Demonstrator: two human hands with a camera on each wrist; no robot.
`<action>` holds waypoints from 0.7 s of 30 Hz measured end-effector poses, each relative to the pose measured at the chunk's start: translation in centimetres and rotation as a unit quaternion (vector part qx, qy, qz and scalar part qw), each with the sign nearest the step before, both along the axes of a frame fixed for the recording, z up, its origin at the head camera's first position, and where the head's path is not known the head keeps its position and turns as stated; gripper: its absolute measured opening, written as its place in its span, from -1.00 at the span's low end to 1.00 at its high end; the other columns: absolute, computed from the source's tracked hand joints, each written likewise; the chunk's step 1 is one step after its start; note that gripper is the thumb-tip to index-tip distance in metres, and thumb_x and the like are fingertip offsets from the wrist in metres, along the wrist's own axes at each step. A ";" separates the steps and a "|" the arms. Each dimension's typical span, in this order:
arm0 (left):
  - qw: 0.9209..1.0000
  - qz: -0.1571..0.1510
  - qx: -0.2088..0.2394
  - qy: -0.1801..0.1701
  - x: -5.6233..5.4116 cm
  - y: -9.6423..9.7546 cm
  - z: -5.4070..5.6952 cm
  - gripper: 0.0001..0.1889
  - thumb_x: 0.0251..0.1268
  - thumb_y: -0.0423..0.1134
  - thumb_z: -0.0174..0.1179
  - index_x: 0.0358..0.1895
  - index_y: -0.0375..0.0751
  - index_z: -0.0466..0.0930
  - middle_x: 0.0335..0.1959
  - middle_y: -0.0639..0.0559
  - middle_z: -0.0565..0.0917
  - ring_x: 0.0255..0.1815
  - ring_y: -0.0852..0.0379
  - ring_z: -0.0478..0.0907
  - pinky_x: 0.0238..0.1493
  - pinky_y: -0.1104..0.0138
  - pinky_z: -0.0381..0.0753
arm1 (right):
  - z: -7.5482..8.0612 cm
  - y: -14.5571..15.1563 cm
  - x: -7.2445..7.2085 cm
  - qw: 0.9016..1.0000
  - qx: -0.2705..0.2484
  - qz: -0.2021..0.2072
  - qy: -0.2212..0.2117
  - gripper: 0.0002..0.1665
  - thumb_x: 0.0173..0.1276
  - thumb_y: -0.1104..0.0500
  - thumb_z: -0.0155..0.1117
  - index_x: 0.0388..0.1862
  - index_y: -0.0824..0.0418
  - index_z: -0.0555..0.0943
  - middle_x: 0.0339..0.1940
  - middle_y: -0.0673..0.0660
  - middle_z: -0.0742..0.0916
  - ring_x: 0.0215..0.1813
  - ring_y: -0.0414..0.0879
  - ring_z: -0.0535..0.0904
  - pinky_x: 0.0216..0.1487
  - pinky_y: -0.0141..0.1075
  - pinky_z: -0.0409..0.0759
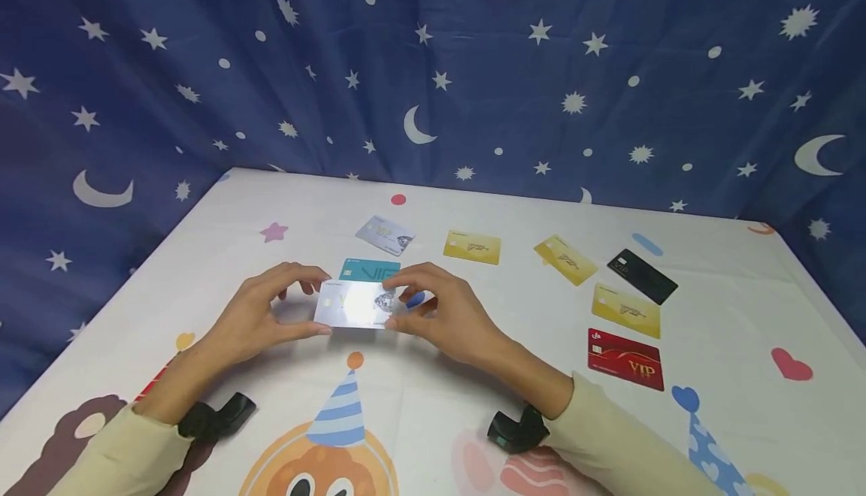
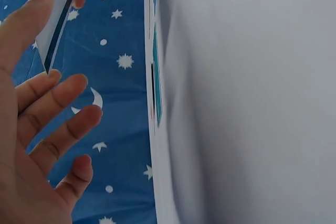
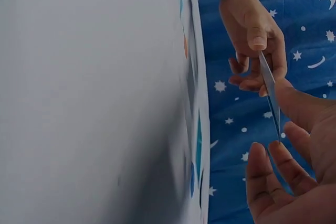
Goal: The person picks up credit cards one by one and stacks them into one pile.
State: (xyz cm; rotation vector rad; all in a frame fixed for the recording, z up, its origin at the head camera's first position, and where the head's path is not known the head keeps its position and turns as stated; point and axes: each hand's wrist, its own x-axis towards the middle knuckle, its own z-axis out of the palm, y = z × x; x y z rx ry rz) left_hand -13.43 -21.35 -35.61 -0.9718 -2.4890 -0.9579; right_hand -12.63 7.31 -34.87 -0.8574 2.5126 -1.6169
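Above the table, a silver card (image 1: pixel 353 305) with a diamond picture is held up between two hands. My left hand (image 1: pixel 250 317) pinches its left end between thumb and a finger. At the right end, the right hand (image 1: pixel 455 314) pinches the card with its thumb and a finger. In the left wrist view the card (image 2: pixel 56 22) appears nearly edge-on, with a dark stripe on its back. The right wrist view shows the card (image 3: pixel 270 85) edge-on too, spanning both hands. Just behind it lies a teal VIP card (image 1: pixel 369 269), partly hidden.
Another silver card (image 1: pixel 386 235) and a gold card (image 1: pixel 472 247) lie farther back. To the right are two more gold cards (image 1: pixel 565 259), (image 1: pixel 625 310), a black card (image 1: pixel 642 276) and a red VIP card (image 1: pixel 625 359). A starry blue curtain (image 1: pixel 501 68) hangs behind the white table (image 1: pixel 433 421).
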 end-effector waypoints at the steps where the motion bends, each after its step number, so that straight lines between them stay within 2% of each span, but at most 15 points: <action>1: 1.000 -0.001 0.004 0.001 0.0 0.3 0.0 -0.29 -0.36 -0.19 0.62 0.06 -0.01 0.56 -0.25 0.08 0.60 -0.24 0.15 0.47 -0.30 0.34 0.38 | 0.1 0.3 0.0 1.000 -0.001 0.008 0.013 -0.47 0.06 0.20 0.53 0.06 0.06 0.63 0.04 -0.14 0.59 -0.07 -0.05 0.56 -0.18 -0.33 0.60; 7: 0.999 -0.006 0.025 -0.022 -0.3 2.0 0.2 -0.31 -0.29 -0.25 0.59 0.10 -0.05 0.55 -0.23 0.12 0.60 -0.24 0.12 0.49 -0.26 0.32 0.38 | 0.3 1.9 0.1 0.997 0.007 0.014 0.080 -0.38 -0.02 0.18 0.58 0.10 0.06 0.60 0.04 -0.10 0.60 -0.04 -0.01 0.54 -0.18 -0.29 0.60; 12: 0.998 -0.010 0.031 -0.045 -0.5 3.1 0.4 -0.30 -0.23 -0.22 0.58 0.15 -0.05 0.52 -0.17 0.19 0.62 -0.19 0.10 0.51 -0.25 0.30 0.42 | 0.4 2.9 0.1 0.993 -0.005 0.008 0.114 -0.38 -0.01 0.17 0.57 0.10 0.08 0.60 0.04 -0.07 0.63 -0.06 -0.03 0.56 -0.19 -0.27 0.60; 15: 0.998 -0.019 0.030 -0.045 -0.7 3.8 0.7 -0.28 -0.22 -0.19 0.57 0.16 -0.08 0.51 -0.13 0.18 0.61 -0.17 0.09 0.52 -0.25 0.29 0.43 | 0.4 3.5 0.0 0.991 -0.011 0.005 0.132 -0.39 0.02 0.19 0.56 0.11 0.09 0.58 0.04 -0.05 0.63 -0.04 -0.04 0.57 -0.19 -0.24 0.60; 21: 0.996 -0.064 0.051 -0.022 -1.3 5.4 1.1 -0.26 -0.22 -0.23 0.57 0.18 -0.13 0.49 0.03 0.10 0.56 -0.13 0.08 0.51 -0.25 0.30 0.44 | 0.4 4.9 -0.3 0.988 -0.002 -0.012 0.153 -0.36 0.04 0.18 0.56 0.14 0.11 0.57 0.02 -0.05 0.65 -0.02 -0.08 0.56 -0.20 -0.25 0.60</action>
